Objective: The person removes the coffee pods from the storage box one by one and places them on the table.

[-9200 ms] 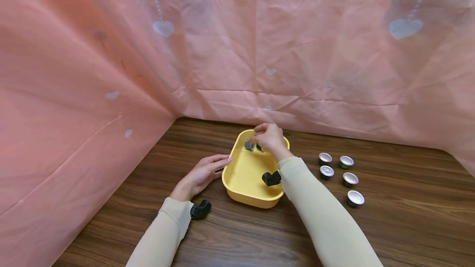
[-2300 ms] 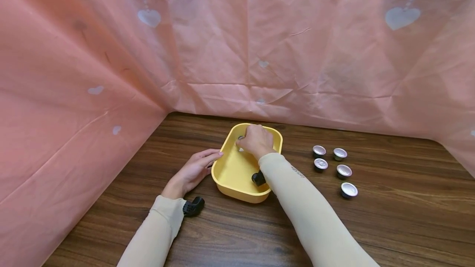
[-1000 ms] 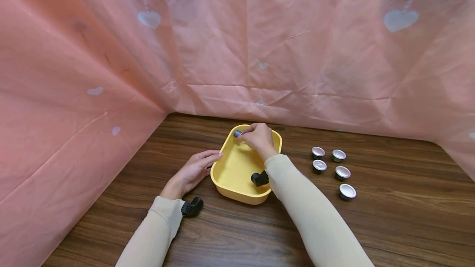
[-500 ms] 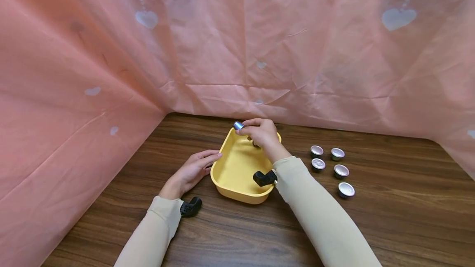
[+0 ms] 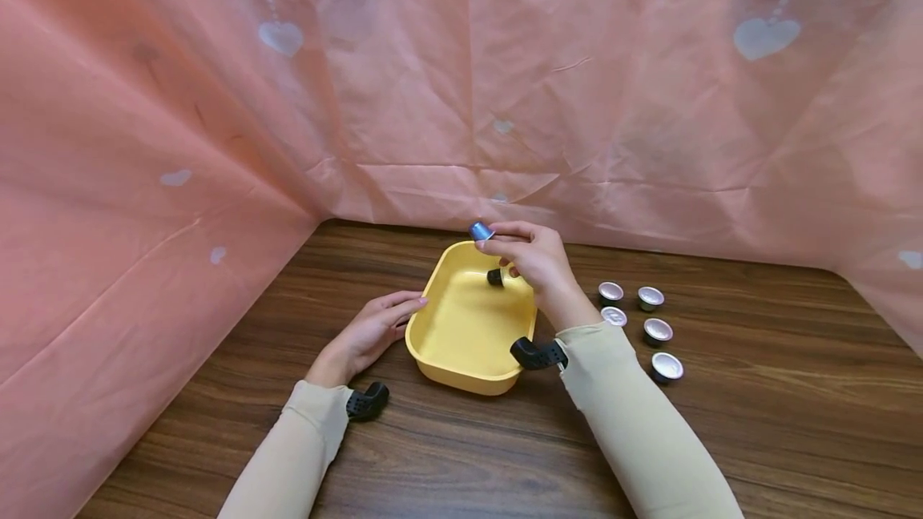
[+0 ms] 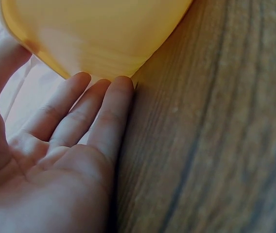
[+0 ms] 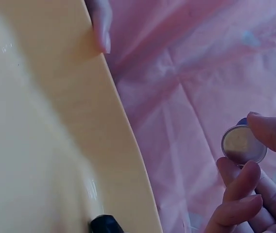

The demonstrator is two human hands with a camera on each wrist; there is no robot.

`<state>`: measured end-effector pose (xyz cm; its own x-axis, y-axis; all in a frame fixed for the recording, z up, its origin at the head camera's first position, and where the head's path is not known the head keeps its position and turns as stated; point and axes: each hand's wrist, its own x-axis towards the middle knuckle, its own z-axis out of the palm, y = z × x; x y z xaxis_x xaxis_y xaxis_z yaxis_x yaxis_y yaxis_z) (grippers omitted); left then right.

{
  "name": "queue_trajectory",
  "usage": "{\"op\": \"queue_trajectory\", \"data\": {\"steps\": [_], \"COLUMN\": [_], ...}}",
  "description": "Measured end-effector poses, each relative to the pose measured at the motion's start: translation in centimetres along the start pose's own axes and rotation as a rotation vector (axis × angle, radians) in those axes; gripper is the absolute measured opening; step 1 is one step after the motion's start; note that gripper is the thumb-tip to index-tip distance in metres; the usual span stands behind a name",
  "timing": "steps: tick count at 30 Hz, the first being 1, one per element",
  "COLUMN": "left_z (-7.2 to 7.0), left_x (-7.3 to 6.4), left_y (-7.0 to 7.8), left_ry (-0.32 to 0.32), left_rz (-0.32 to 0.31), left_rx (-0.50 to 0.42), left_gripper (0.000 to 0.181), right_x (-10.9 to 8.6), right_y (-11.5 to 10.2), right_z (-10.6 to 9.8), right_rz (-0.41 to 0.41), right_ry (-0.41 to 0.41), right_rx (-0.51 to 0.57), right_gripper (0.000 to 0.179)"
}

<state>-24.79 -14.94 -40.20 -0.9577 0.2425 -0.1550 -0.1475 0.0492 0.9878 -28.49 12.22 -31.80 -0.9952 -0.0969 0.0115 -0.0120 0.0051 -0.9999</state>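
My right hand (image 5: 537, 259) pinches a blue coffee capsule (image 5: 481, 231) between thumb and fingers, above the far end of a yellow bin (image 5: 465, 381). In the right wrist view the capsule's silver foil lid (image 7: 244, 144) faces the camera. A black capsule (image 5: 494, 277) lies on its side inside the bin near the far end, just below that hand. At the bin's left side, my left hand (image 5: 369, 336) touches the wall with extended fingers; the left wrist view shows its fingertips (image 6: 121, 85) against the yellow wall, low by the table.
Right of the bin, several capsules (image 5: 667, 367) stand foil side up on the wooden table (image 5: 433, 455); the right forearm partly covers one. Pink fabric (image 5: 613, 142) hangs behind the table and along its left side. Each wrist wears a black camera mount (image 5: 369, 401).
My right hand has lifted the blue capsule out of the bin, then moved it slightly right. The black capsule in the bin has come into view. The left hand has stayed at the bin's side.
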Motion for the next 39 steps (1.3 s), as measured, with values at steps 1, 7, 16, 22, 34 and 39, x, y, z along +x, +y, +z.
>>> {"op": "queue_trajectory", "data": {"steps": [1,7,16,22,34,39], "left_z": [-0.1,-0.4,-0.8,-0.3,-0.7,-1.0], "left_x": [0.0,0.0,-0.2,-0.3,-0.2,-0.4], "left_y": [0.0,-0.1,0.4,0.2,0.5,0.4], "left_ry": [0.001,-0.002,-0.010,-0.012,-0.016,-0.012], "left_rz": [-0.001,0.007,0.016,0.006,0.010,0.008], "left_rx": [-0.002,0.001,0.005,-0.015,0.009,0.016], "left_gripper": [0.045,0.046,0.046,0.044,0.045,0.047], "right_x": [-0.2,-1.1,-1.7,-2.5,-5.2,-5.8], "right_y": [0.2,1.0,0.2,0.3,0.8,1.0], "right_z": [-0.1,-0.4,-1.6,-4.1,-11.6,-14.0], "right_rz": [0.000,0.021,-0.012,0.001,0.009,0.037], "right_ry": [0.002,-0.007,0.003,0.021,0.058,0.071], "right_rx": [0.007,0.017,0.005,-0.021,-0.191,-0.198], "right_gripper": [0.042,0.040,0.041,0.042,0.033,0.026]}}
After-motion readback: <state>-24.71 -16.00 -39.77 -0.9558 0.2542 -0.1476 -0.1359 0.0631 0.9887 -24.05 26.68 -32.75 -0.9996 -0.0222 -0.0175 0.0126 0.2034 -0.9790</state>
